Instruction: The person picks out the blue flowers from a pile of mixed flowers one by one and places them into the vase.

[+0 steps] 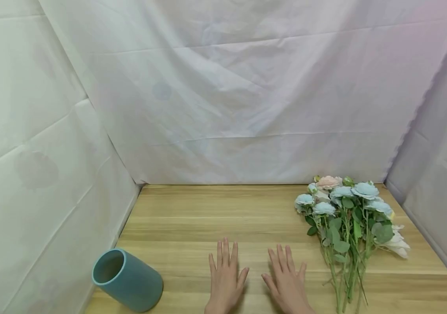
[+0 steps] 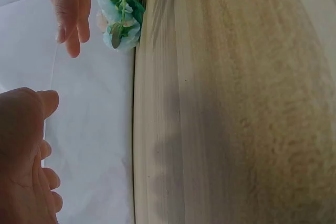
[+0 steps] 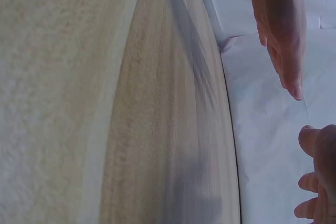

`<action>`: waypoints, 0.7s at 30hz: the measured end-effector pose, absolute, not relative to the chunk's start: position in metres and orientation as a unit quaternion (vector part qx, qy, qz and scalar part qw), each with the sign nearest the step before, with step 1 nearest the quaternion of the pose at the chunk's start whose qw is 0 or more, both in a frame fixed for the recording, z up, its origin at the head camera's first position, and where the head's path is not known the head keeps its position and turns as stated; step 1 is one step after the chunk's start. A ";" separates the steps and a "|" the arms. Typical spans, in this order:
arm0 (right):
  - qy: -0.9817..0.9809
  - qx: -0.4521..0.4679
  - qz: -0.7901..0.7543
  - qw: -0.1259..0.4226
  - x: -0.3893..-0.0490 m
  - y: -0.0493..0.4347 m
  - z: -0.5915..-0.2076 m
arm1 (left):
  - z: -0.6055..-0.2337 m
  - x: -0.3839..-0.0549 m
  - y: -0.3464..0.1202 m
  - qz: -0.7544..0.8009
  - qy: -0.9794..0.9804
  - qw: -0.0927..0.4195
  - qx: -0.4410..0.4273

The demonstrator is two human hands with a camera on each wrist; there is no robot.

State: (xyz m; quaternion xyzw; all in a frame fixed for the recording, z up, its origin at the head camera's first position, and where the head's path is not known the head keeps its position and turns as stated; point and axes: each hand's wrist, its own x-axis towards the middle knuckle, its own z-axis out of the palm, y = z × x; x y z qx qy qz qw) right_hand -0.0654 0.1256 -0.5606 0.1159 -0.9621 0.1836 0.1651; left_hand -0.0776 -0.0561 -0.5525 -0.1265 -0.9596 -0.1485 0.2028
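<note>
Both hands hover palm down over the wooden table, apart from each other and holding nothing. The left hand (image 1: 225,279) has its fingers straight and spread; the right hand (image 1: 286,279) is held the same way, a little to its right. At the front left a teal cylindrical vase (image 1: 133,279) stands, its mouth towards the head camera. On the right lies a bunch of artificial flowers (image 1: 341,257), with pale blue, pink and white heads at the back and green stems pointing to the front. Neither hand touches the vase or the flowers.
The wood-grain table (image 1: 208,209) is bounded by a white cloth (image 1: 247,96) at the back. More cloth hangs at the left side (image 1: 42,174) and the right side (image 1: 439,174).
</note>
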 end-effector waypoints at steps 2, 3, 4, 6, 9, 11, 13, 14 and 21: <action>-0.961 0.113 0.188 0.167 -0.066 0.128 -0.562 | -0.552 -0.077 -0.057 -0.144 -0.960 0.203 -0.126; -0.961 0.110 0.192 0.169 -0.067 0.129 -0.562 | -0.551 -0.077 -0.058 -0.147 -0.960 0.201 -0.125; -0.960 0.107 0.196 0.170 -0.068 0.131 -0.562 | -0.551 -0.077 -0.058 -0.152 -0.960 0.199 -0.123; -0.959 0.097 0.207 0.168 -0.069 0.136 -0.562 | -0.549 -0.076 -0.060 -0.159 -0.960 0.200 -0.117; -0.958 0.079 0.219 0.166 -0.072 0.147 -0.559 | -0.546 -0.074 -0.064 -0.175 -0.957 0.204 -0.110; -0.958 0.067 0.230 0.159 -0.073 0.156 -0.557 | -0.546 -0.073 -0.067 -0.180 -0.955 0.209 -0.107; -0.960 0.055 0.227 0.152 -0.074 0.165 -0.555 | -0.546 -0.072 -0.071 -0.185 -0.953 0.214 -0.105; -0.961 0.049 0.228 0.147 -0.074 0.169 -0.554 | -0.545 -0.072 -0.073 -0.187 -0.953 0.216 -0.103; -0.968 0.015 0.212 0.135 -0.077 0.190 -0.552 | -0.543 -0.064 -0.092 -0.235 -0.939 0.242 -0.066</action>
